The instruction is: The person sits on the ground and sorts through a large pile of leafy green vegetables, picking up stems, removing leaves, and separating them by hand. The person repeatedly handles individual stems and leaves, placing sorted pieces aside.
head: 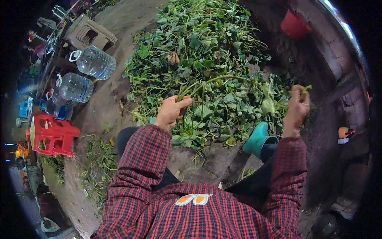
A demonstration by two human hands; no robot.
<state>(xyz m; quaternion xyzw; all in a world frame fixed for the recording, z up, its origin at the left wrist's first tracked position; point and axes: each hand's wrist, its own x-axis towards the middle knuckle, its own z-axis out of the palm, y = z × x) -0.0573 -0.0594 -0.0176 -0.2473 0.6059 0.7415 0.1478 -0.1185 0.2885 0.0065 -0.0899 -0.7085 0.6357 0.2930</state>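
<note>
A big heap of green leafy vines [209, 53] lies on the ground in front of me. My left hand [172, 112] is closed on several vine stems [195, 88] that rise out of its fist and arch to the right over the heap. Farther right, my right hand [298, 104] pinches a short piece of green stem [306, 88] between thumb and fingers, apart from the left. A pale, blurred leaf [267, 100] hangs between the two hands, near the far end of the arching stem. Teal rubber boots [259, 137] stand at the near edge of the heap.
Large clear plastic water bottles [96, 62] stand at the left, beside a beige plastic stool [89, 33]. A red plastic stool [53, 136] is nearer. Loose vines [100, 164] lie on the ground left of my leg. A red container [295, 24] is at the upper right.
</note>
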